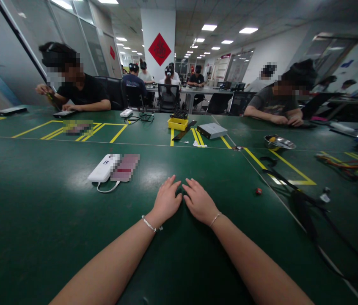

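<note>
My left hand (167, 199) and my right hand (198, 201) lie palm down on the green table (55, 220), side by side and almost touching at the thumbs. Both hands have their fingers stretched out flat and hold nothing. Each wrist wears a thin bracelet. A white power bank (103, 168) with a short cable lies to the upper left of my left hand. A small red object (258, 191) sits to the right of my right hand.
Black cables (296, 190) run along the right side. Farther back stand a yellow tray (177, 123), a grey box (212, 130) and a metal bowl (279, 142). People sit at the far left, far right and at tables behind.
</note>
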### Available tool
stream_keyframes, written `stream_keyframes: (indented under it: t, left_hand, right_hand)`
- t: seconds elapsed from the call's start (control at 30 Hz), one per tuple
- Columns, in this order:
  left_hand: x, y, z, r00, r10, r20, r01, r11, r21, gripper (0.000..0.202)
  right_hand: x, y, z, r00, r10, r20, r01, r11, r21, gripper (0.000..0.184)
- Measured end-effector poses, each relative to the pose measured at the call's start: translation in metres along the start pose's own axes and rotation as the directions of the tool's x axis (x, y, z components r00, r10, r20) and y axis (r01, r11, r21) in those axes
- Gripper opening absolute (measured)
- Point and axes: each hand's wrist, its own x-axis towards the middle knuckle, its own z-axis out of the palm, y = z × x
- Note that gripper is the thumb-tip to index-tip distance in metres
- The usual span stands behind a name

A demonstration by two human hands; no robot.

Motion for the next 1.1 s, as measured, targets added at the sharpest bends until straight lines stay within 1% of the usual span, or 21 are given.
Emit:
stream_keyframes:
  t: [0.07, 0.13, 0.2, 0.27, 0.3, 0.33, 0.37, 0.4, 0.43, 0.47, 0.53, 0.6, 0.63, 0.67, 0.7, 0.73, 0.77, 0.83, 0.97, 1.03, 1.1]
  left_hand:
    - [-0.001, 0.001, 0.001, 0.999, 0.001, 0.054, -0.004, 0.998, 0.057, 0.042]
    - [-0.002, 0.003, 0.001, 0.997, 0.010, 0.082, -0.018, 0.995, 0.102, 0.041]
    - [-0.004, 0.003, 0.001, 0.996, 0.020, 0.084, -0.032, 0.991, 0.132, 0.041]
    - [-0.005, 0.003, 0.000, 0.996, 0.027, 0.088, -0.039, 0.988, 0.147, 0.041]
    - [-0.005, 0.003, 0.000, 0.995, 0.028, 0.091, -0.041, 0.988, 0.150, 0.040]
    - [-0.005, 0.003, -0.001, 0.995, 0.028, 0.095, -0.042, 0.988, 0.151, 0.040]
    - [-0.005, 0.003, -0.001, 0.995, 0.027, 0.097, -0.041, 0.988, 0.151, 0.039]
    - [-0.005, 0.002, -0.001, 0.995, 0.026, 0.098, -0.040, 0.988, 0.149, 0.039]
    - [-0.004, 0.002, -0.001, 0.995, 0.026, 0.098, -0.040, 0.988, 0.146, 0.039]
    - [-0.004, 0.002, -0.001, 0.995, 0.027, 0.098, -0.041, 0.989, 0.142, 0.039]
    - [-0.004, 0.001, -0.001, 0.995, 0.030, 0.092, -0.042, 0.990, 0.131, 0.039]
    - [-0.005, 0.001, -0.001, 0.996, 0.038, 0.084, -0.048, 0.992, 0.116, 0.039]
    - [-0.005, 0.001, -0.001, 0.996, 0.043, 0.077, -0.051, 0.993, 0.107, 0.038]
    - [-0.005, 0.000, 0.000, 0.996, 0.048, 0.072, -0.055, 0.994, 0.096, 0.038]
    - [-0.005, 0.000, 0.000, 0.996, 0.053, 0.068, -0.058, 0.995, 0.086, 0.038]
    - [-0.005, 0.000, 0.000, 0.996, 0.055, 0.065, -0.060, 0.995, 0.079, 0.038]
    - [-0.005, 0.000, 0.000, 0.996, 0.055, 0.064, -0.059, 0.996, 0.073, 0.038]
    - [-0.005, -0.001, 0.000, 0.997, 0.053, 0.064, -0.057, 0.996, 0.068, 0.038]
    - [-0.005, -0.001, -0.001, 0.996, 0.055, 0.068, -0.058, 0.997, 0.054, 0.038]
    - [-0.006, -0.001, -0.001, 0.996, 0.060, 0.067, -0.063, 0.997, 0.053, 0.038]
    - [-0.006, -0.001, -0.001, 0.996, 0.064, 0.065, -0.068, 0.996, 0.059, 0.038]
  right_hand:
    - [-0.002, -0.009, 0.007, 0.997, 0.000, 0.083, 0.000, 1.000, -0.002, 0.047]
    - [-0.004, -0.009, 0.010, 0.992, 0.001, 0.127, -0.001, 1.000, 0.000, 0.048]
    - [-0.004, -0.004, 0.007, 0.990, -0.027, 0.142, 0.025, 1.000, 0.015, 0.048]
    - [-0.002, 0.005, -0.001, 0.991, -0.032, 0.128, 0.030, 0.999, 0.019, 0.044]
    - [-0.001, 0.012, -0.007, 0.994, 0.006, 0.105, -0.006, 1.000, 0.001, 0.041]
    - [0.000, 0.020, -0.015, 0.994, 0.082, 0.066, -0.080, 0.996, -0.035, 0.038]
    - [-0.001, 0.030, -0.024, 0.981, 0.192, 0.010, -0.191, 0.978, -0.085, 0.035]
    - [-0.003, 0.041, -0.033, 0.946, 0.320, -0.060, -0.325, 0.936, -0.138, 0.033]
    - [-0.007, 0.053, -0.042, 0.885, 0.446, -0.136, -0.464, 0.866, -0.186, 0.032]
    - [-0.012, 0.066, -0.051, 0.805, 0.556, -0.207, -0.592, 0.776, -0.219, 0.033]
    - [-0.025, 0.093, -0.065, 0.629, 0.715, -0.306, -0.777, 0.582, -0.238, 0.037]
    - [-0.041, 0.117, -0.073, 0.461, 0.820, -0.338, -0.887, 0.414, -0.205, 0.046]
    - [-0.048, 0.127, -0.074, 0.392, 0.858, -0.333, -0.919, 0.351, -0.179, 0.051]
    - [-0.054, 0.135, -0.075, 0.338, 0.885, -0.319, -0.940, 0.304, -0.155, 0.055]
    - [-0.058, 0.141, -0.074, 0.301, 0.904, -0.304, -0.953, 0.272, -0.134, 0.058]
    - [-0.062, 0.146, -0.073, 0.278, 0.916, -0.289, -0.960, 0.253, -0.121, 0.060]
    - [-0.064, 0.150, -0.072, 0.269, 0.924, -0.271, -0.962, 0.247, -0.115, 0.059]
    - [-0.066, 0.154, -0.071, 0.279, 0.931, -0.237, -0.959, 0.257, -0.120, 0.052]
    - [-0.064, 0.153, -0.075, 0.333, 0.924, -0.187, -0.938, 0.305, -0.164, 0.041]
    - [-0.063, 0.151, -0.077, 0.333, 0.926, -0.177, -0.936, 0.301, -0.185, 0.041]
    - [-0.061, 0.147, -0.079, 0.322, 0.933, -0.164, -0.936, 0.288, -0.201, 0.042]
